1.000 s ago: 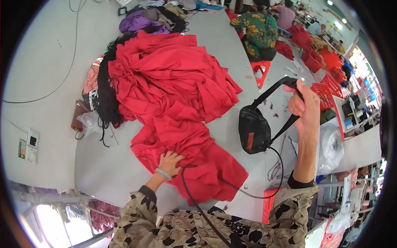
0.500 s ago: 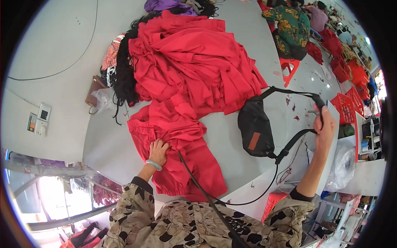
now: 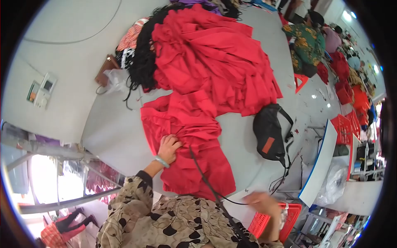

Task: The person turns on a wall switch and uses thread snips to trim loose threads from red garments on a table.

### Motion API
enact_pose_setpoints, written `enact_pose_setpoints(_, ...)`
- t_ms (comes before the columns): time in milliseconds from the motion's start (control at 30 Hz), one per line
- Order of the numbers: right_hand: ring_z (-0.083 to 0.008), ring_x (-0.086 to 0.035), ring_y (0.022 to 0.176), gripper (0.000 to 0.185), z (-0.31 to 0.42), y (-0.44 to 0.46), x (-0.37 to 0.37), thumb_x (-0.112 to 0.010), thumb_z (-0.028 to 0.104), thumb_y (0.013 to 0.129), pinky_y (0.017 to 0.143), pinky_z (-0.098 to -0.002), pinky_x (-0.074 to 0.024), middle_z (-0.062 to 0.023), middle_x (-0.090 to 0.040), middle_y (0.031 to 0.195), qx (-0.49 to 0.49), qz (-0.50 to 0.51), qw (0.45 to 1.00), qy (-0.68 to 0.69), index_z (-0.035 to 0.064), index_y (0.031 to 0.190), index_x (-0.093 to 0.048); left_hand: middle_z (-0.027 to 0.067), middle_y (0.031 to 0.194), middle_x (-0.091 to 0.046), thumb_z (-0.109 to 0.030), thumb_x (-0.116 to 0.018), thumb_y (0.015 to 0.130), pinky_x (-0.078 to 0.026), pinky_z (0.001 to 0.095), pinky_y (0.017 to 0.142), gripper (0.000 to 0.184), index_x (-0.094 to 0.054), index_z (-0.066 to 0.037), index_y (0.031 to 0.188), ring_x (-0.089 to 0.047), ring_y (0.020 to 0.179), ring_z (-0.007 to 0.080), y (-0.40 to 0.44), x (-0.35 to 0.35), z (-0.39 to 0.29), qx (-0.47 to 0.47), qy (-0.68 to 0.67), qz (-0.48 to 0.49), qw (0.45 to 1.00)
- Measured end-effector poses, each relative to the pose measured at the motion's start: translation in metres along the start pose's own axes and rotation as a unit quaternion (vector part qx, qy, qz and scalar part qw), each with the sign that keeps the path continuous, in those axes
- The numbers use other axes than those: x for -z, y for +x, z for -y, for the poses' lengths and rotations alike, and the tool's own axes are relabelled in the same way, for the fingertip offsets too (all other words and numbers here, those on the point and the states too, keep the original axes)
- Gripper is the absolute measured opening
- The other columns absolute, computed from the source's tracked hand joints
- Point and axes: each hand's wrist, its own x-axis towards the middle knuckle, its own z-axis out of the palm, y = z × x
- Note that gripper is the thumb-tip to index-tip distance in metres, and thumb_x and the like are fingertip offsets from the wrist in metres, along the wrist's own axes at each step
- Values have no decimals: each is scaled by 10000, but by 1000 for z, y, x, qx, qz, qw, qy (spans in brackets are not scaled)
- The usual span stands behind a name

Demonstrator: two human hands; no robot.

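Red trousers [image 3: 198, 165] lie bunched on the table in front of me. My left hand [image 3: 168, 149] presses on them with its fingers bent into the cloth, a pale bangle on the wrist. Low on the right is my right hand [image 3: 261, 202], smeared by motion, beside a thin black cable [image 3: 201, 173]. Whether its fingers touch the cable I cannot make out. A black waist bag [image 3: 269, 132] rests near the table's right edge, its strap hanging over the side, with neither hand on it. Just beyond the trousers spreads a big pile of red garments [image 3: 215, 58].
Black stringy material [image 3: 142, 62], a brown box [image 3: 106, 70] and a clear plastic bag [image 3: 118, 80] sit left of the pile. A red basket [image 3: 291, 219] stands below the table's right edge. A person in a green patterned top [image 3: 306, 43] sits beyond, to the right.
My right hand has let go of the waist bag's strap and moved down and toward my body. The bag now lies on the table. My left hand stays on the trousers.
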Motion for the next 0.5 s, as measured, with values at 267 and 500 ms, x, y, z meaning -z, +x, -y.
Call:
enact_pose_setpoints(267, -173, -594, 886, 291, 191, 211, -133, -511, 79, 876, 776, -302, -476, -118, -626, 1024, 350, -133, 918, 131, -9, 1152, -542, 153, 1365, -377, -277, -530, 756, -163, 598, 1048, 486, -506, -127, 1217, -253, 1327, 376, -32, -44, -67, -51, -105, -4, 993)
enact_pose_setpoints(500, -242, -611, 711, 207, 231, 483, -150, -555, 99, 819, 660, -327, -478, -150, -639, 783, 267, -231, 909, 223, -6, 986, -617, 116, 1492, -189, -467, -498, 780, -87, 476, 1119, 694, -359, -139, 1376, -141, 1378, 296, -74, -102, -70, -1, -230, 128, 965)
